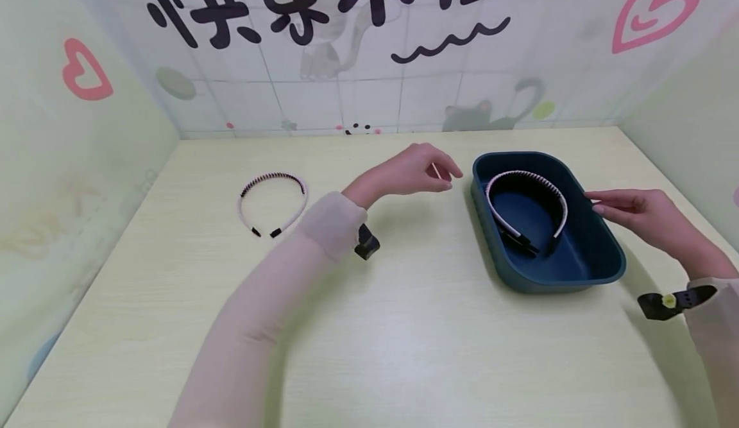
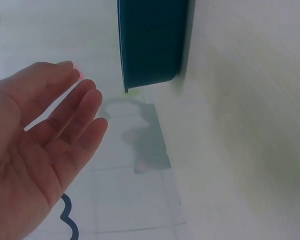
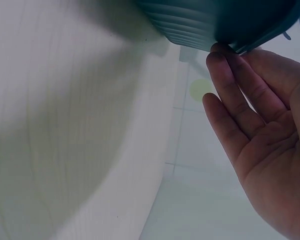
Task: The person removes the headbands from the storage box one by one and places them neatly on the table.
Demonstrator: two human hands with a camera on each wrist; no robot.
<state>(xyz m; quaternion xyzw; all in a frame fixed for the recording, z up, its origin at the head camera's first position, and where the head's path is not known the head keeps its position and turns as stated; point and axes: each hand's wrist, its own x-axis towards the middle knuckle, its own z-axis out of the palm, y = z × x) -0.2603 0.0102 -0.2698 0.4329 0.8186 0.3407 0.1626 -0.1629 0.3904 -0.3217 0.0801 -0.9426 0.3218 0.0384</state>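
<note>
A dark blue plastic bin [image 1: 583, 267] stands on the right side of the table, with a white-and-black toothed headband [image 1: 526, 174] lying inside, partly propped on the near-left wall. My right hand [image 1: 652, 216] pinches the bin's right rim between thumb and fingertips; the right wrist view shows the fingers against the ribbed wall. Left of the bin, my left hand [image 1: 407, 170] hovers above the table with loosely bent fingers. It holds nothing and is apart from the bin, as the left wrist view confirms. A second similar headband [image 1: 272, 176] lies on the table to the left.
The pale wooden table [image 1: 427, 351] ends at a back wall covering [image 1: 369, 104] with printed characters. Side panels [image 1: 63, 178] enclose it on the left and right. A black strap device [image 1: 367, 242] is on the left wrist, another [image 1: 672, 303] on the right.
</note>
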